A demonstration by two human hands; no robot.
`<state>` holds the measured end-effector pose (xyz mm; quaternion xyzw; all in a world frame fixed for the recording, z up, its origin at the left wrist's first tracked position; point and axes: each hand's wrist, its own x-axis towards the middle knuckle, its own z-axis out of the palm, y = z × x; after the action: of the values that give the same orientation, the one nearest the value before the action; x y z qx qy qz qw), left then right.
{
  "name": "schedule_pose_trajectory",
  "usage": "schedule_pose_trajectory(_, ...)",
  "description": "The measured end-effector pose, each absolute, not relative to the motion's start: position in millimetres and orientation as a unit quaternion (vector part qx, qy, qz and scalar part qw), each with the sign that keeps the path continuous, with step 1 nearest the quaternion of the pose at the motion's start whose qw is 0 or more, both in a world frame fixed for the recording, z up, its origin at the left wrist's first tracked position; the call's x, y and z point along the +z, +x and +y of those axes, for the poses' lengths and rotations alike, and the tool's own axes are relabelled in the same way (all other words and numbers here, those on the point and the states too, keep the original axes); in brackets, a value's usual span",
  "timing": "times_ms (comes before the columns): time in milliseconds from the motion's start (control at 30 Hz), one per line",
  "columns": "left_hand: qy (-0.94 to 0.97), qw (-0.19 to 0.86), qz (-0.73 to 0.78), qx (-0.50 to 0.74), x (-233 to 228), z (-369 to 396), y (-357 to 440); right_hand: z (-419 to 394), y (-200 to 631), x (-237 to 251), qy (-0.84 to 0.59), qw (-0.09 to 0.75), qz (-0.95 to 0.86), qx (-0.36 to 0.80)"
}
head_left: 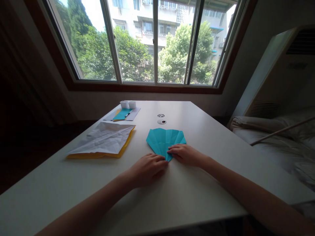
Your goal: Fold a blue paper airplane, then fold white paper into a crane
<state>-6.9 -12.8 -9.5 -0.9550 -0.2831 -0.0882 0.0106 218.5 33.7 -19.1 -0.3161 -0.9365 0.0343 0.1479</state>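
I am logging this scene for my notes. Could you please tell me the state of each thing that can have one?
teal paper: folded into a fan shape, flat on the table.
left hand: resting at the paper's near tip.
right hand: pressing the paper's near edge.
white sheet: creased, lying on a yellow sheet.
pen: lying on small teal sheet.
window: seems closed.

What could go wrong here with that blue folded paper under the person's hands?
The teal folded paper is pinned only at its near tip by the right hand and left hand, so its fanned pleats could spring open or slide on the smooth white table. Uneven pressing might set a crooked crease. A wide sweep of the left arm might also nudge the crumpled white sheet lying on yellow paper.
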Motion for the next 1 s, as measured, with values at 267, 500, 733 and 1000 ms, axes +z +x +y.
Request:
schedule_pose_trajectory(267,-0.953,-0.009,-0.291,-0.086,-5,-13,-3,33,221,-19,-0.316,0.146,-0.937,0.033)
schedule_pose_trajectory(500,-0.951,-0.008,-0.297,-0.086,-8,-12,-4,34,222,-18,-0.317,0.144,-0.936,0.043)
schedule_pose_trajectory(733,-0.953,0.005,-0.287,-0.094,-11,-11,-5,30,216,-19,-0.362,0.151,-0.919,0.04)
schedule_pose_trajectory(1000,-0.954,-0.002,-0.281,-0.101,-10,-11,-1,28,202,-27,-0.484,0.152,-0.862,0.007)
